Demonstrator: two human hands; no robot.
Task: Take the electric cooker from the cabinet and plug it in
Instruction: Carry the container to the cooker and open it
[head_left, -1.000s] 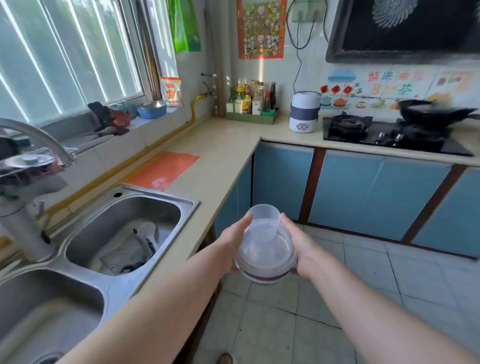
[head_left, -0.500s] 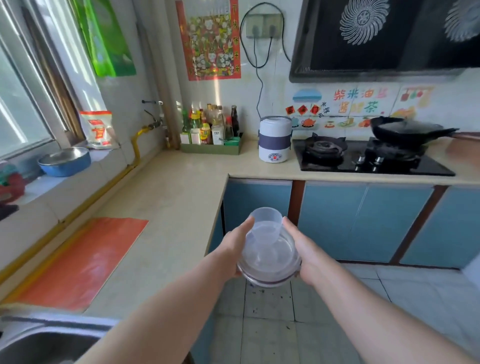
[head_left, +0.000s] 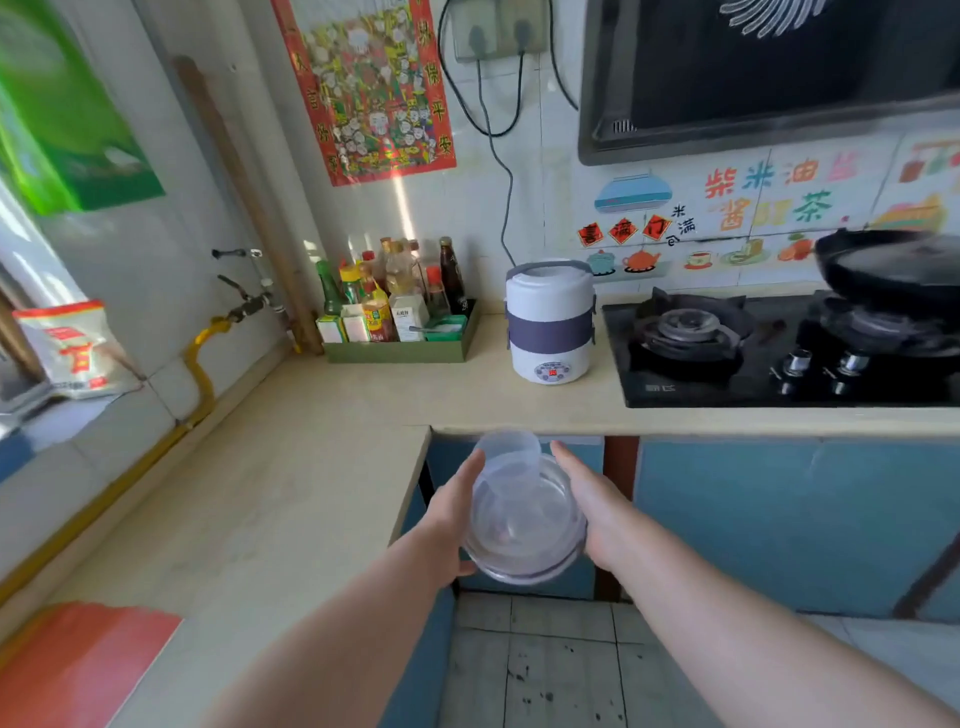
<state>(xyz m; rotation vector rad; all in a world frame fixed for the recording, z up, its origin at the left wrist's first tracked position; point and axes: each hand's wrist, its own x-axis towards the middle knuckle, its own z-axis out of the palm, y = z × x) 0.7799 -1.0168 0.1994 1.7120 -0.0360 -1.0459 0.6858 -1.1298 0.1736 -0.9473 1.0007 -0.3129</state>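
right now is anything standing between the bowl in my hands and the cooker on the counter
Nothing visible. The left hand and right hand hold the bowl in front of the counter; the bottle tray and stove sit beside the cooker, not in the path.

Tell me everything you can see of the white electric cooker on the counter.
The white electric cooker is a plastic-looking cylinder with a grey-purple band round its middle, a matching handle folded over the closed lid and a small control panel low in front. It stands upright on the beige counter, between the green condiment tray and the black gas stove, touching neither. A black cord hangs behind it; its end is hidden.
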